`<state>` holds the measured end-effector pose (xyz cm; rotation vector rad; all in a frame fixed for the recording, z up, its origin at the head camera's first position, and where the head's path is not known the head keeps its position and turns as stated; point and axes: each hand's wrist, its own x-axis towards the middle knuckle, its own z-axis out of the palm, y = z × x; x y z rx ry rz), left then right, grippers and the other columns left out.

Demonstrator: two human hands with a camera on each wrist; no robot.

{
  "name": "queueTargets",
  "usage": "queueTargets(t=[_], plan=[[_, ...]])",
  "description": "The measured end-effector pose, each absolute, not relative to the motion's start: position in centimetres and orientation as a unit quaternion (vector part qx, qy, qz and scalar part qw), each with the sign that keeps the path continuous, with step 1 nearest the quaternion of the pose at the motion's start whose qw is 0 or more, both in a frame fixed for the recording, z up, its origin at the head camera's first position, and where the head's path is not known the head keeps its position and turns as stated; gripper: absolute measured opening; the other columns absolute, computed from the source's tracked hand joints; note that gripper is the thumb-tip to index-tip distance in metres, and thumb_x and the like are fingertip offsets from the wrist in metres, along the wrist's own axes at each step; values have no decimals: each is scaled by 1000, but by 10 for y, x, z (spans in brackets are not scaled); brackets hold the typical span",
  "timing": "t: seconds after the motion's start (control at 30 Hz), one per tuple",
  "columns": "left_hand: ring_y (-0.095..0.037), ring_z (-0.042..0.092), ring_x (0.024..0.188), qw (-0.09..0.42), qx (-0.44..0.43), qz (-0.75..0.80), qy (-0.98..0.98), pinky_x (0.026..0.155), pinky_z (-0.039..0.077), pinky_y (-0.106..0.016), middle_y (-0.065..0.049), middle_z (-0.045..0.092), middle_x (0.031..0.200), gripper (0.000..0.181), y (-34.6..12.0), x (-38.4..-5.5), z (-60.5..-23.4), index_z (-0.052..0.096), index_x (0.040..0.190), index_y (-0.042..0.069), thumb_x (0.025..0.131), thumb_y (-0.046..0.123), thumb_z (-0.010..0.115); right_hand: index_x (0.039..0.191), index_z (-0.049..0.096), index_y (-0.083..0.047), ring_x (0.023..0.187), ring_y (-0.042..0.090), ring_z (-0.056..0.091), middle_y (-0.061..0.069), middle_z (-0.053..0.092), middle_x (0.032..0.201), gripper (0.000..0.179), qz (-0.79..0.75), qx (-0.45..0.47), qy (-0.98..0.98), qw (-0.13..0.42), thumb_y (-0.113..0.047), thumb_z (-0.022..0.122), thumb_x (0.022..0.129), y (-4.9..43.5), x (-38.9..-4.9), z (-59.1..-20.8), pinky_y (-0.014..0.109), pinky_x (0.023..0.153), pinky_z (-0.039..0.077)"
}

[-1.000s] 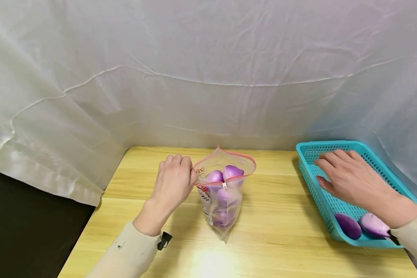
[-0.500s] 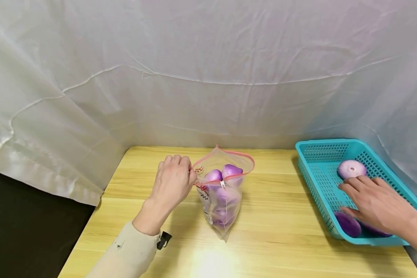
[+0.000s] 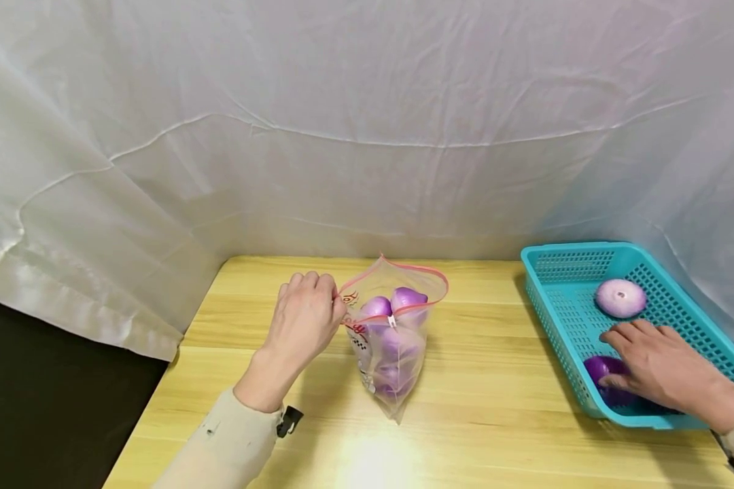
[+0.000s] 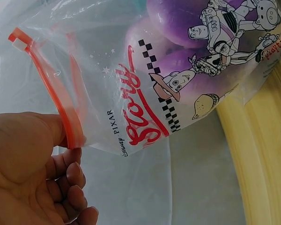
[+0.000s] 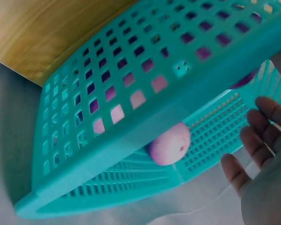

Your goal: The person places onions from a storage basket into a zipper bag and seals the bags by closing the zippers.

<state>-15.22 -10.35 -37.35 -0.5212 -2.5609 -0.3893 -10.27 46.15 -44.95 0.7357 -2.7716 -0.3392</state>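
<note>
My left hand point(image 3: 306, 316) pinches the red zip edge of a clear zip bag point(image 3: 359, 334) between thumb and fingers. The bag's mouth gapes, and several purple onions point(image 3: 376, 309) show inside. Cartoon figures point(image 4: 210, 56) and red lettering are printed on its side in the left wrist view. To the right, my right hand point(image 3: 663, 367) reaches down into a turquoise basket point(image 3: 553, 339), its thumb over a dark purple onion point(image 3: 595, 369). In the right wrist view its fingers point(image 5: 257, 145) are spread and loosely bent. A paler onion point(image 3: 620, 297) lies farther back in the basket.
The wooden table point(image 3: 483, 407) carries the bag in the middle and the basket at its right edge. White cloth point(image 3: 367, 136) hangs behind and along the sides. A dark area point(image 3: 49, 407) lies beyond the table's left edge.
My right hand has moved back toward the near right of the basket, uncovering the pale onion. The dark onion beneath it has shifted slightly. My left hand and the bag stay almost still.
</note>
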Motion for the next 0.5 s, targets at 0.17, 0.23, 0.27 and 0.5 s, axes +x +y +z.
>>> queueTargets(t=[0.17, 0.23, 0.27, 0.5], plan=[[-27, 46, 73, 244, -189, -143, -940, 68, 40, -40, -4, 54, 75, 10, -104, -152, -374, 60, 81, 9, 90, 10, 65, 94, 59, -11, 92, 38, 59, 11, 61, 95, 47, -132, 179, -969, 103, -43, 88, 76, 473, -115, -446, 56, 70, 44], [-27, 47, 73, 243, -188, -144, -941, 68, 40, -41, -4, 54, 75, 11, -103, -152, -374, 60, 81, 10, 90, 11, 65, 96, 59, -9, 92, 40, 59, 14, 62, 97, 45, -137, 164, -973, 92, -39, 87, 78, 477, -118, -445, 57, 71, 43], [-27, 47, 73, 242, -188, -144, -941, 68, 41, -41, -4, 54, 75, 11, -103, -152, -374, 59, 81, 10, 90, 11, 65, 97, 59, -8, 91, 40, 59, 15, 63, 98, 45, -139, 163, -973, 92, -38, 87, 78, 478, -119, -445, 57, 71, 43], [-27, 48, 73, 243, -187, -144, -941, 69, 41, -41, -4, 54, 75, 11, -104, -152, -375, 59, 80, 10, 90, 11, 65, 98, 62, -8, 88, 38, 58, 14, 63, 96, 54, -122, 215, -955, 165, -60, 69, 90, 483, -121, -446, 53, 66, 41]])
